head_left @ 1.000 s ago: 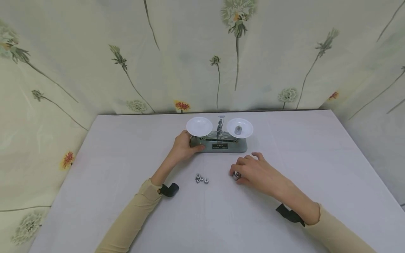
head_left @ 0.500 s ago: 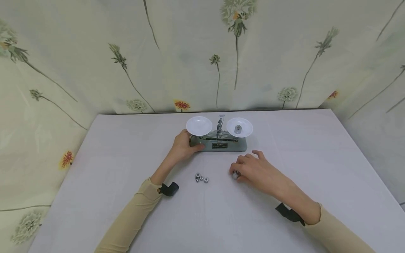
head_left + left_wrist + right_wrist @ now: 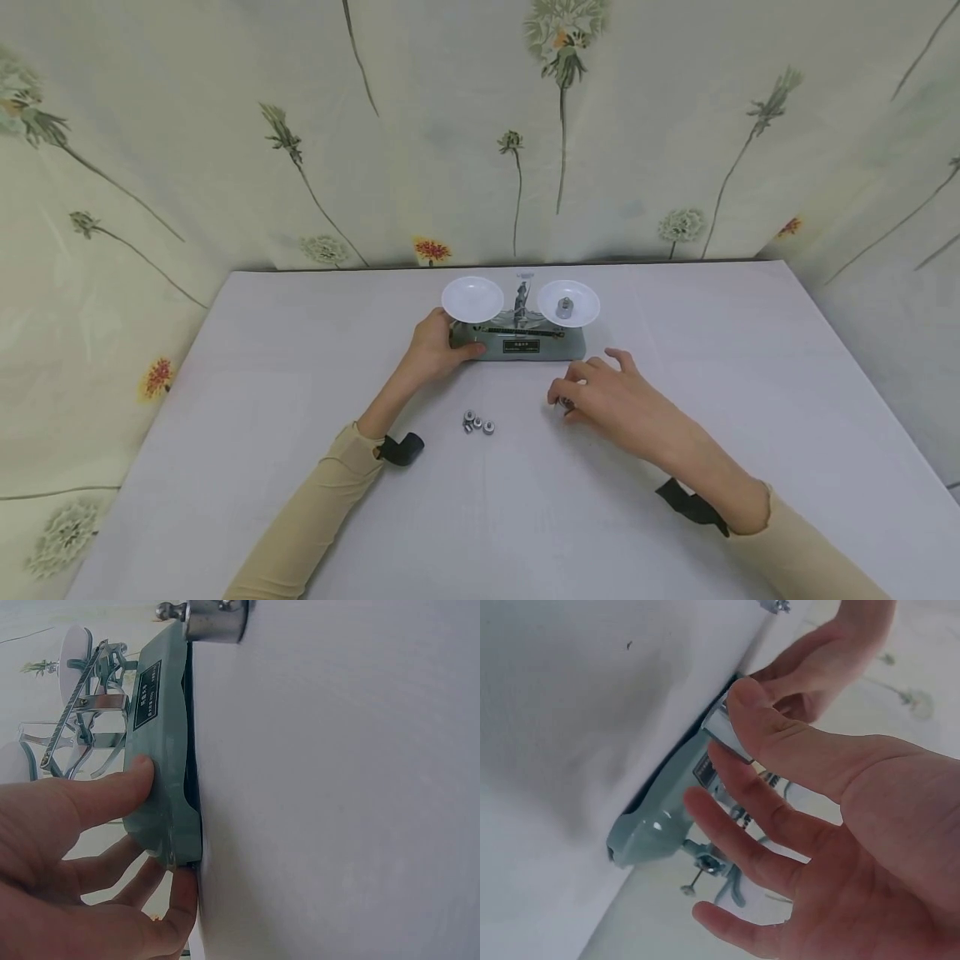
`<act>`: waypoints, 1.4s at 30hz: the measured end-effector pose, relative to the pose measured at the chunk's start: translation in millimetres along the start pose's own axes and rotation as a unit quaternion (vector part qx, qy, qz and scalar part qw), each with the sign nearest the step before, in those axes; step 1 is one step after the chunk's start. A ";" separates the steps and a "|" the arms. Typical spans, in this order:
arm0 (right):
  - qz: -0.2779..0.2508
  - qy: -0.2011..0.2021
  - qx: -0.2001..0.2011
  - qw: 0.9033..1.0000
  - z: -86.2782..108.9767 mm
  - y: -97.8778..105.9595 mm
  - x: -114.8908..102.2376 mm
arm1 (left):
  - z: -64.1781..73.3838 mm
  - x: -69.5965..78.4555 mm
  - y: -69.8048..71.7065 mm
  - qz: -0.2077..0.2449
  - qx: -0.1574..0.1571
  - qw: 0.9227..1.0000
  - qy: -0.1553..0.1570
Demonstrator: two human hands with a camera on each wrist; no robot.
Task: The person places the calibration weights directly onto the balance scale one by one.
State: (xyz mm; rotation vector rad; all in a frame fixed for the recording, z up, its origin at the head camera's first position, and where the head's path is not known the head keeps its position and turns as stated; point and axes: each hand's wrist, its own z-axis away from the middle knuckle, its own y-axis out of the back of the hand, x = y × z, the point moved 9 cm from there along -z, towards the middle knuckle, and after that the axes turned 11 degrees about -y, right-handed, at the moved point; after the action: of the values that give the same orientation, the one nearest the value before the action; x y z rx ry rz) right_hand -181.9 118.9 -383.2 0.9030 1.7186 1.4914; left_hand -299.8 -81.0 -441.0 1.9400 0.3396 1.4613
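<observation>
Head view, left to right: a beige sleeve (image 3: 315, 508) and black strap (image 3: 401, 450) lead up to the left hand (image 3: 435, 343), which grips the left end of a green balance scale (image 3: 558, 347) near the far edge of the white-covered table (image 3: 300, 367). Its thumb lies on the front of the base, the other fingers bent around the end. Above that hand is the left pan (image 3: 472, 300); nearer the viewer, a cluster of small weights (image 3: 489, 428) lies on the cloth. To the right, 1 metal weight (image 3: 565, 308) stands in the right pan (image 3: 549, 300). In front of the scale's right end, the right hand (image 3: 618, 408) pinches another weight (image 3: 727, 733) between thumb and index finger, its remaining fingers spread apart. A flowered backdrop (image 3: 450, 167) hangs behind the table.
</observation>
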 end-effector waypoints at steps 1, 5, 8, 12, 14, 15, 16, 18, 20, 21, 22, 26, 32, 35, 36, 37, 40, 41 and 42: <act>0.000 0.000 0.002 1.000 0.1 1.2 0.4 | 0.0 0.3 0.2 0.001 0.000 1.000 -0.001; 0.002 0.003 0.010 1.000 0.4 7.6 2.0 | 0.4 0.9 0.6 0.003 0.002 1.000 -0.004; 0.003 0.003 0.018 1.000 0.0 14.0 3.5 | 1.0 0.7 0.6 0.004 0.002 1.000 -0.005; 0.001 -0.003 0.025 1.000 -1.6 22.6 6.3 | 0.8 0.5 0.9 0.002 0.002 1.000 -0.005; -0.001 -0.007 0.024 1.000 -2.9 26.3 7.4 | 0.5 0.1 1.0 0.001 0.003 1.000 -0.005; -0.002 -0.009 0.023 1.000 -3.4 27.5 7.9 | 0.3 0.1 1.1 0.000 0.003 1.000 -0.004; -0.002 -0.012 0.020 1.000 -3.8 29.0 8.4 | -0.2 -0.3 1.1 0.000 0.003 1.000 -0.004; -0.003 -0.017 0.019 1.000 -4.1 31.3 9.6 | -0.4 -0.2 1.0 0.000 0.003 1.000 -0.004; 0.001 -0.021 0.020 1.000 -4.0 33.4 10.5 | -0.5 -0.4 0.6 0.001 0.003 1.000 -0.003; 0.004 -0.021 0.023 1.000 -3.9 34.6 10.7 | -0.4 -0.3 0.5 0.002 0.003 1.000 -0.003; 0.006 -0.022 0.025 0.999 -4.0 35.9 10.9 | -0.3 -0.4 0.3 0.003 0.003 1.000 -0.003; 0.017 -0.022 0.035 0.999 -4.9 39.8 11.7 | 0.7 0.3 0.8 0.005 0.004 1.000 -0.003; 0.021 -0.020 0.045 0.999 -6.0 45.5 12.6 | 1.0 0.6 1.1 0.007 0.004 1.000 0.000; 0.020 -0.020 0.049 0.998 -6.6 47.9 13.4 | 0.9 0.8 1.1 0.008 0.004 1.000 0.000; 0.018 -0.020 0.050 0.998 -6.8 48.6 13.8 | 1.0 0.9 1.2 0.009 0.004 1.000 0.000; 0.018 -0.021 0.052 0.998 -6.9 49.5 14.1 | 1.1 1.1 1.2 0.010 0.004 1.000 0.000; 0.013 -0.026 0.053 0.998 -7.4 51.4 16.0 | 1.4 1.3 1.1 0.012 0.004 1.000 -0.001; 0.012 -0.028 0.053 0.998 -7.4 52.0 16.4 | 1.5 1.4 1.1 0.013 0.005 1.000 -0.002; 0.012 -0.030 0.053 0.998 -7.5 52.5 17.1 | 1.5 1.2 1.1 0.013 0.005 1.000 -0.003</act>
State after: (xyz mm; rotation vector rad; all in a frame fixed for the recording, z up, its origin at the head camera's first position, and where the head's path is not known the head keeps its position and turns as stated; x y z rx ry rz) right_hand -193.7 134.9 -331.1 1.0165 1.7632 1.3847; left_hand -298.2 -81.7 -439.6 1.9644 0.3199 1.4727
